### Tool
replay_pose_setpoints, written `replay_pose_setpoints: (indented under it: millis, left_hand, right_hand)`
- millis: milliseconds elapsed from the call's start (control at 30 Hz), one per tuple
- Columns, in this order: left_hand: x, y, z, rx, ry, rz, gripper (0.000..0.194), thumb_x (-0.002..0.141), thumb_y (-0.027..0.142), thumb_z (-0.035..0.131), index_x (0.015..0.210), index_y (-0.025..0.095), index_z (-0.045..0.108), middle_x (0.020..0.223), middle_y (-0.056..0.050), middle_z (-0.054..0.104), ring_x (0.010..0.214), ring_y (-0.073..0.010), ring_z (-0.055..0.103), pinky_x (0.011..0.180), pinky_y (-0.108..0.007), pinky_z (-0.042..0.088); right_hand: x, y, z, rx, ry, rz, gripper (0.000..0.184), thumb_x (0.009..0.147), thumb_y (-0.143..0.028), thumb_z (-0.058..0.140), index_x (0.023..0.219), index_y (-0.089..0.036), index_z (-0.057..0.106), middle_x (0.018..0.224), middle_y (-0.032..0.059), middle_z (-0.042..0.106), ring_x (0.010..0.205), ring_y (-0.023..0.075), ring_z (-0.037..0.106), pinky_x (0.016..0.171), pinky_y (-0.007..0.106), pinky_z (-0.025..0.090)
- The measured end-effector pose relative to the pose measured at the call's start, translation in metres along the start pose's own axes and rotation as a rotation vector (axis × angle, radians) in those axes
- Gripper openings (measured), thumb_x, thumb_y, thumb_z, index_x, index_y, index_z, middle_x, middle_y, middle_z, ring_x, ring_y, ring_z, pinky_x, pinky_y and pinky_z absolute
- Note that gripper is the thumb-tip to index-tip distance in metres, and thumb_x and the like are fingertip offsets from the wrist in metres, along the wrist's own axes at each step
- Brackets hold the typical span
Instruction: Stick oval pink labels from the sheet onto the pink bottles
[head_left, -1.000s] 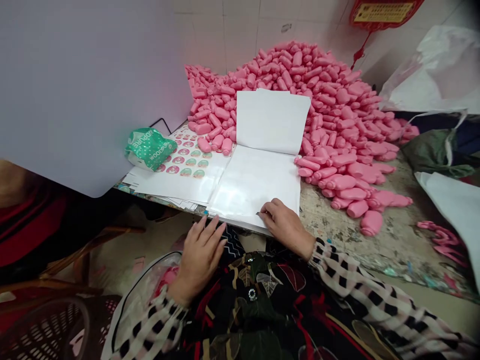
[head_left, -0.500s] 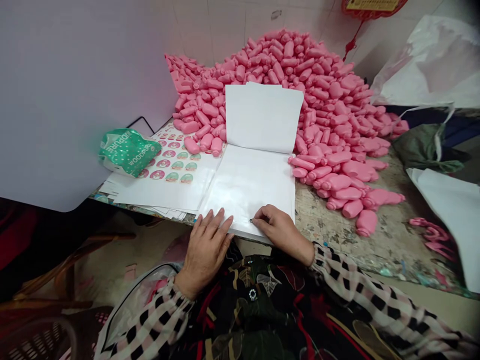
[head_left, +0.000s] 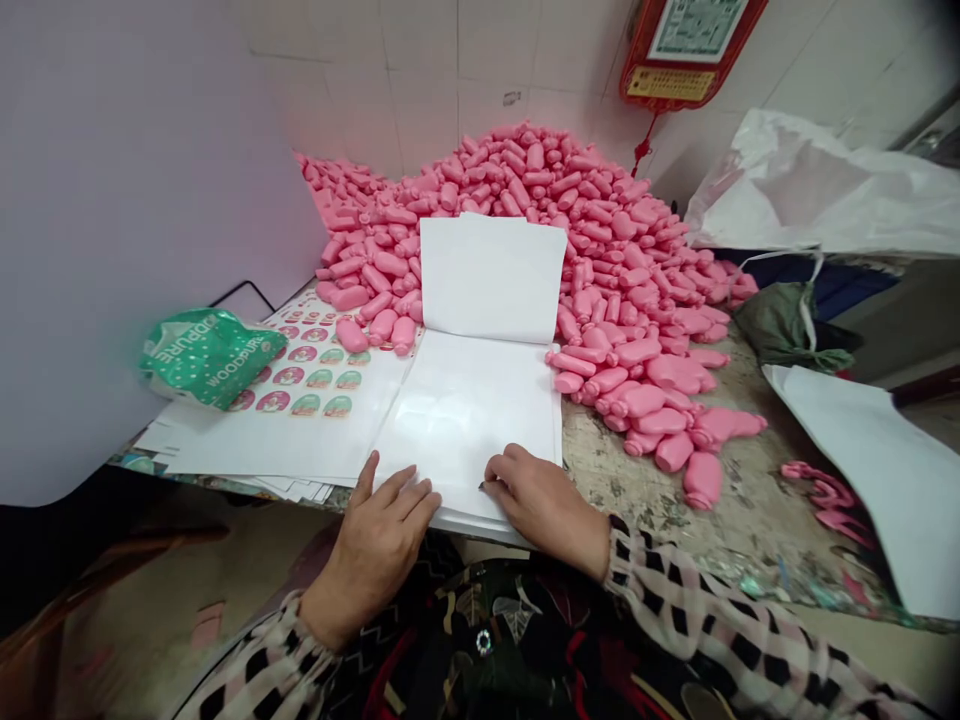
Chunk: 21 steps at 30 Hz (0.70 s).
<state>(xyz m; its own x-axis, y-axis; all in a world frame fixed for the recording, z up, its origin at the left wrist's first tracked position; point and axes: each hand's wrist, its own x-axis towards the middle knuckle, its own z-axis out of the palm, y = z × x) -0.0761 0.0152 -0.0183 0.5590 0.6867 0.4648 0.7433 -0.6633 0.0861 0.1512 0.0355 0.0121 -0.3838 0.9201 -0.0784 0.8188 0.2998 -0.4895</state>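
Note:
A stack of glossy white sheets (head_left: 465,420) lies at the table's front edge, its top sheet shiny and blank. Behind it, a white flap of paper (head_left: 491,280) leans up against pink bottle-shaped pieces. My left hand (head_left: 382,545) rests with fingers spread over the front left edge of the stack. On the front right of the stack, my right hand (head_left: 544,500) is closed in a pinch; a tiny dark tip (head_left: 482,486) shows at its fingertips, too small to name. Left of the stack lie sheets of round pink and green stickers (head_left: 319,405).
A large heap of pink bottle-shaped pieces (head_left: 637,350) spreads across the back and right. A green packet (head_left: 214,355) sits on the sticker sheets. At left stands a pale panel (head_left: 142,220). White sheets (head_left: 870,460) and a dark green bag (head_left: 787,325) lie at right.
The view has turned right and tilted up. My left hand has slid slightly left along the stack's front edge with fingers spread wider. My right hand keeps its pinch over the sheet.

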Motion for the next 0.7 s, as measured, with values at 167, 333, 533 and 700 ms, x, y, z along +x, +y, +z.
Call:
replay_pose_setpoints:
  millis: [167,333,533,700]
  left_hand:
    - [0.001,-0.006,0.004,-0.025,-0.044,0.016,0.023,0.089,0.015,0.046,0.099,0.02,0.066,0.099,-0.004,0.072,0.096,-0.0243,0.063,0.106,-0.057,0.027]
    - [0.007,-0.015,-0.005,-0.084,0.006,0.039,0.023,0.088,0.013,0.048,0.1,0.022,0.065,0.096,-0.002,0.072,0.095,-0.0206,0.063,0.107,-0.054,0.027]
    - [0.051,-0.048,-0.036,0.039,0.098,0.151,0.023,0.084,0.01,0.053,0.103,0.02,0.06,0.092,-0.003,0.073,0.092,-0.0202,0.065,0.106,-0.051,0.03]
    - [0.118,-0.081,-0.049,0.197,0.235,0.078,0.013,0.086,0.017,0.051,0.095,0.02,0.061,0.085,-0.003,0.071,0.079,-0.0187,0.066,0.1,-0.046,0.038]
  right_hand:
    - [0.037,0.032,-0.049,-0.285,0.125,0.042,0.026,0.091,-0.04,0.043,0.1,-0.022,0.06,0.098,0.0056,0.059,0.08,0.0183,0.058,0.061,0.028,0.037]
    - [0.088,0.076,-0.086,-0.49,0.188,0.213,0.033,0.091,-0.037,0.041,0.112,-0.019,0.059,0.118,0.0124,0.056,0.096,0.0244,0.059,0.066,0.031,0.04]
    - [0.086,0.102,-0.089,-0.429,0.095,0.202,0.028,0.086,-0.041,0.047,0.091,-0.02,0.066,0.096,0.0081,0.066,0.087,0.0246,0.062,0.063,0.03,0.041]
    - [0.065,0.107,-0.089,-0.315,0.124,0.157,0.026,0.086,-0.033,0.046,0.1,-0.021,0.065,0.104,0.0075,0.064,0.094,0.0226,0.061,0.07,0.03,0.044]
